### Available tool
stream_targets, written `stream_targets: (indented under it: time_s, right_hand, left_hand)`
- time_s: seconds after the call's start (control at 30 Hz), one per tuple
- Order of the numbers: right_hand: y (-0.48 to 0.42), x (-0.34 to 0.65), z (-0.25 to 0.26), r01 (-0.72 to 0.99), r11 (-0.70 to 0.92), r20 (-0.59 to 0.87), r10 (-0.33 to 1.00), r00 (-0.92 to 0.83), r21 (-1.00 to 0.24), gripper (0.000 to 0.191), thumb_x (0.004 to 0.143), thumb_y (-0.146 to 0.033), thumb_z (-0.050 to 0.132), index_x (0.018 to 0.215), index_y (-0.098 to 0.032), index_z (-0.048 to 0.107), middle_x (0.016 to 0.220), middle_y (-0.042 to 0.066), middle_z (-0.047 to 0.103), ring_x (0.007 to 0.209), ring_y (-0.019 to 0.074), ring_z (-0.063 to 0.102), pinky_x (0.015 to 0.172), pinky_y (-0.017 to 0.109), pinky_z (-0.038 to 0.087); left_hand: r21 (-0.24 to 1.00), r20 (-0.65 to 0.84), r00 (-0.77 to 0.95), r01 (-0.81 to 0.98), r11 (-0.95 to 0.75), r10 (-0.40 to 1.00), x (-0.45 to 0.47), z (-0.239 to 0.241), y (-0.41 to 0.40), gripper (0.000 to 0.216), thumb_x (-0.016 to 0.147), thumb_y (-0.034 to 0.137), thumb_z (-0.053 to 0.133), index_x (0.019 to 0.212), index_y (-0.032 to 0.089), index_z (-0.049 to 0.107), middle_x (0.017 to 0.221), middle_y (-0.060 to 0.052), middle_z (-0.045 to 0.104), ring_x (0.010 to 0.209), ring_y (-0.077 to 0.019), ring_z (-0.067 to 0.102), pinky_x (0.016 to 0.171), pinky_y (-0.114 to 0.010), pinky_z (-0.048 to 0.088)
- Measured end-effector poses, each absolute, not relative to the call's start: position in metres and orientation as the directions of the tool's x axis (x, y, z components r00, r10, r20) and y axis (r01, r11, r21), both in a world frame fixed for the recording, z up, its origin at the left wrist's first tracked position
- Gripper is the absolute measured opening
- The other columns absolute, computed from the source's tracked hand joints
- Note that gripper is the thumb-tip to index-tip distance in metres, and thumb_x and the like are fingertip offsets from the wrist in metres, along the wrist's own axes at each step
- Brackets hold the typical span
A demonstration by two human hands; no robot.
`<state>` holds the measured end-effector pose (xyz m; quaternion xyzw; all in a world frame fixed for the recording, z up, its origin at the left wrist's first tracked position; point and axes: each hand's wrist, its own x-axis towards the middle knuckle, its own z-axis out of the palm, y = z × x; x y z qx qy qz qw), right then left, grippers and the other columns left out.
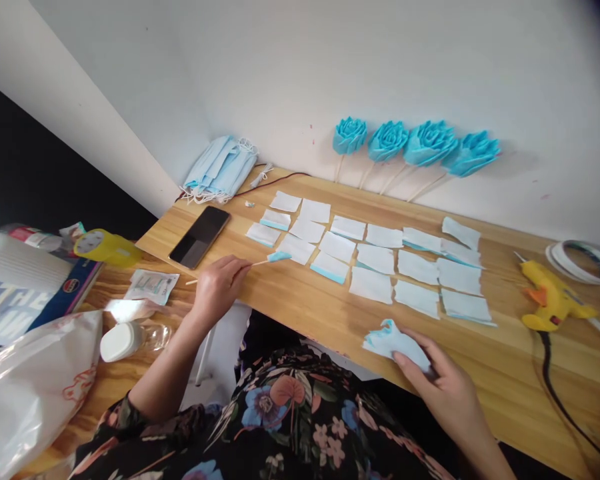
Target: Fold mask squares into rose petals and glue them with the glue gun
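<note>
My left hand (222, 288) is closed around a thin wooden stick (260, 262). A small blue piece of material (279, 256) is wrapped at the stick's tip, just above the table. In my right hand (443, 373), a crumpled white-and-blue piece of mask fabric (399, 343) is pinched between thumb and fingers near the table's front edge. Between and beyond my hands, several white rectangles with blue edges (374, 285) lie in uneven rows. Against the wall lean several blue fabric flowers (430, 143) on wooden sticks.
A stack of face masks (220, 167) and a dark phone (200, 237) lie at the left. On the right are a yellow glue gun (550, 293) with a black cord and a white roll (577, 262). A white-capped bottle (123, 341) and plastic bag (40, 393) occupy the side table.
</note>
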<state>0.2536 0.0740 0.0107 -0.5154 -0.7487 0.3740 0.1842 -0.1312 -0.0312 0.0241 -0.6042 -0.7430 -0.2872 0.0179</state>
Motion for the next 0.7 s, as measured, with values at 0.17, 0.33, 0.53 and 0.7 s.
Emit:
stream_targets:
  time_s: [0.17,0.33,0.53,0.7]
  right_hand:
    - [0.075,0.258,0.006,0.654,0.211,-0.11,0.903,-0.414,-0.727,0.037,0.083,-0.049,0.061,0.105,-0.022,0.074,0.101,0.005,0.079,0.088,0.0241,0.075,0.076,0.029,0.06]
    - [0.074,0.258,0.007,0.614,0.269,-0.044,0.894,-0.445,-0.743,0.031,0.084,-0.045,0.062,0.103,-0.024,0.076,0.104,0.004,0.079,0.091,0.0249,0.076,0.079,0.03,0.061]
    - [0.073,0.256,0.008,0.538,0.355,0.059,0.87,-0.49,-0.764,0.031,0.086,-0.037,0.064,0.114,-0.026,0.072,0.115,0.005,0.077,0.101,0.0256,0.074,0.091,0.035,0.06]
    - [0.072,0.257,0.006,0.517,0.38,0.091,0.862,-0.499,-0.767,0.037,0.088,-0.035,0.063,0.123,-0.025,0.068,0.124,0.006,0.073,0.11,0.026,0.072,0.098,0.037,0.058]
  left_hand:
    - [0.342,0.371,-0.322,0.919,0.194,0.871,-0.127,0.011,-0.038,0.024,0.098,0.026,0.049,0.095,0.016,0.071,0.086,-0.007,0.072,0.083,-0.0199,0.066,0.074,-0.03,0.049]
    - [0.327,0.39,-0.346,0.918,0.223,0.853,-0.119,0.01,-0.037,0.023,0.097,0.025,0.05,0.089,0.017,0.07,0.087,-0.007,0.07,0.084,-0.0197,0.064,0.075,-0.03,0.049]
    - [0.26,0.395,-0.349,0.93,0.261,0.85,-0.118,0.008,-0.034,0.022,0.096,0.027,0.052,0.088,0.018,0.071,0.083,-0.007,0.069,0.082,-0.0206,0.062,0.073,-0.031,0.047]
    - [0.239,0.364,-0.38,0.921,0.309,0.851,-0.12,0.005,-0.036,0.023,0.096,0.029,0.052,0.092,0.018,0.072,0.083,-0.007,0.068,0.082,-0.021,0.061,0.072,-0.031,0.046]
